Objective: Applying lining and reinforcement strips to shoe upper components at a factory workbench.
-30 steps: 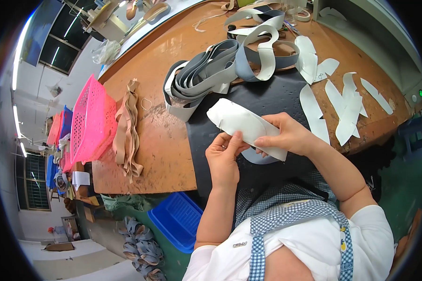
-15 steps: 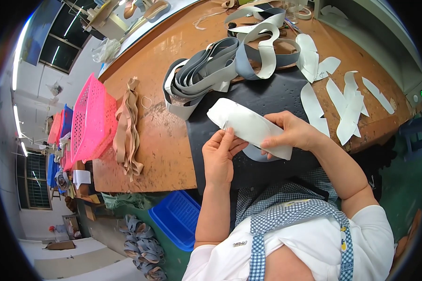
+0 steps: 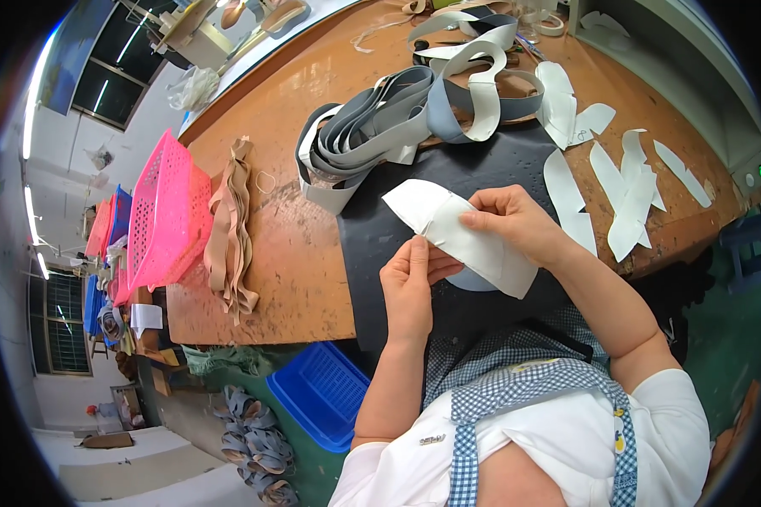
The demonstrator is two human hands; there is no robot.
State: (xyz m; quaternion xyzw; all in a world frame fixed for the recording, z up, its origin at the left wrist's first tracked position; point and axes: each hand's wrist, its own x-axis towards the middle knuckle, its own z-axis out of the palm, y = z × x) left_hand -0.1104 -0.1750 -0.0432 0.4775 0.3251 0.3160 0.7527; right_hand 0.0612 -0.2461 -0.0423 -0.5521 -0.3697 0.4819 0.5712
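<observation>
Both my hands hold a white curved strip of sheet material [image 3: 457, 226] above a black mat [image 3: 380, 283]. My left hand [image 3: 414, 275] pinches its near edge between thumb and fingers. My right hand [image 3: 516, 224] is closed on its upper right side, thumb on top. Beneath the strip a pale blue-grey rounded piece [image 3: 472, 281] shows in part; whether it is joined to the strip I cannot tell. Beyond my hands lies a heap of looped grey and white bands [image 3: 380, 118]. To the right are several flat white cut pieces [image 3: 569, 198].
On the left of the wooden table [image 3: 300, 279] lies a bundle of tan strips [image 3: 231, 232], near a pink perforated basket [image 3: 165, 211]. A blue basket [image 3: 321, 397] stands on the floor beside grey bundles [image 3: 258, 439]. A grey machine housing [image 3: 676, 76] borders the right back.
The white strip has turned and tilted in my hands. My right hand has moved up along it toward the far edge, and my left hand has shifted slightly right.
</observation>
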